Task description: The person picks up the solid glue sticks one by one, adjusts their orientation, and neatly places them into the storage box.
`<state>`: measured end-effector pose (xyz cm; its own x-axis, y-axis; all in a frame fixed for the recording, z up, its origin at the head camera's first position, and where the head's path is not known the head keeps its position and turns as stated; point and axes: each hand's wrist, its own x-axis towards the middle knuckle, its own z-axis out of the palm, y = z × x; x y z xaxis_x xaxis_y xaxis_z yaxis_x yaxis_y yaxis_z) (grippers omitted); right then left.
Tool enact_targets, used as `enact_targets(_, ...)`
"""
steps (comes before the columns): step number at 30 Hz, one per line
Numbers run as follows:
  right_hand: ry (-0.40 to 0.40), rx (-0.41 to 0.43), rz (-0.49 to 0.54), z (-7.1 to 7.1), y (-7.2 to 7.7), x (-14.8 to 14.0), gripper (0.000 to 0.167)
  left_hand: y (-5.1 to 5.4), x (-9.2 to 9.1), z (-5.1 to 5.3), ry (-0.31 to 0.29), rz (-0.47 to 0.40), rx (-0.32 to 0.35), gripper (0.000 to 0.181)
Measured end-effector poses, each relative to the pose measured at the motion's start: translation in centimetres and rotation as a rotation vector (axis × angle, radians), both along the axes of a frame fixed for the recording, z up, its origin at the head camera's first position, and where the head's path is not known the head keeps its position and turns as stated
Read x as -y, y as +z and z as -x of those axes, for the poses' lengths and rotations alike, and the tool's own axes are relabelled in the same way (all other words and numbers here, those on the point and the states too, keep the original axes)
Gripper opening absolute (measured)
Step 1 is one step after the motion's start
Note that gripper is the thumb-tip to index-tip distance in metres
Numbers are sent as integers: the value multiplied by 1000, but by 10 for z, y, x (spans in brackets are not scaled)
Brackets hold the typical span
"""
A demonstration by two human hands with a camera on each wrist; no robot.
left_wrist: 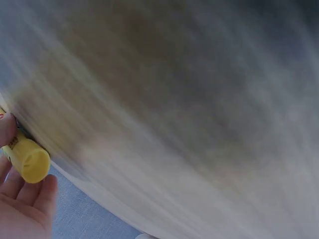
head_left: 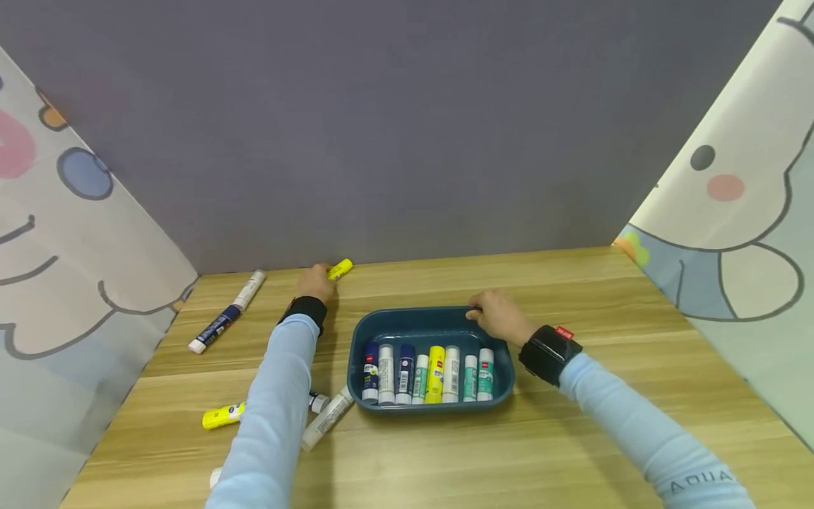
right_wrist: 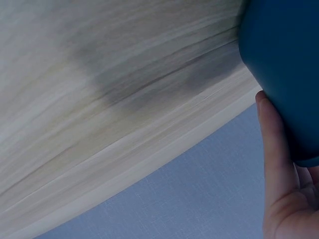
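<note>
At the back of the table, my left hand (head_left: 316, 283) pinches a yellow glue stick (head_left: 340, 269) between thumb and fingers. The left wrist view shows the round end of this yellow glue stick (left_wrist: 30, 159) poking out of the hand. With my right hand (head_left: 500, 316) I grip the back right rim of a dark teal plastic bin (head_left: 420, 324). Several glue sticks stand in a row along its front side, among them navy (head_left: 405, 375), white (head_left: 386, 375), green (head_left: 485, 375) and yellow (head_left: 435, 375) ones. In the right wrist view, fingers lie against the bin's outer wall (right_wrist: 289, 74).
On the left lie a white glue stick (head_left: 249, 288) and a navy glue stick (head_left: 217, 327), end to end. Another yellow one (head_left: 222, 416) is partly behind the left sleeve. A white glue stick (head_left: 327, 418) touches or nearly touches the bin's front left corner. A grey panel (head_left: 407, 141) stands behind.
</note>
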<state>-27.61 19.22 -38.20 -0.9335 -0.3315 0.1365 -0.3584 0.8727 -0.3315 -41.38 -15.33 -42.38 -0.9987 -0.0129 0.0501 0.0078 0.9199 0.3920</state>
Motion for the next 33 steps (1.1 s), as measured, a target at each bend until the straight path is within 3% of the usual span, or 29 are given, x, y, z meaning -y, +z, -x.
enact_targets(6,0,7,-3,1,2,0,12,8,1,-1,-4,-15,25,41)
enact_targets(16,17,16,15,7,1,3,11,27,2,-7,-40,-19,-18,38)
enact_targets(26,23,3,22,20,1,3,8,50,-9,-10,-223,6,-103,38)
enact_targets(30,25,-20,16,25,3,1,8,61,-19,-20,-312,6,-124,39)
enact_targets(33,22,-27,11,25,4,0,9,69,-26,-34,-354,24,-140,39)
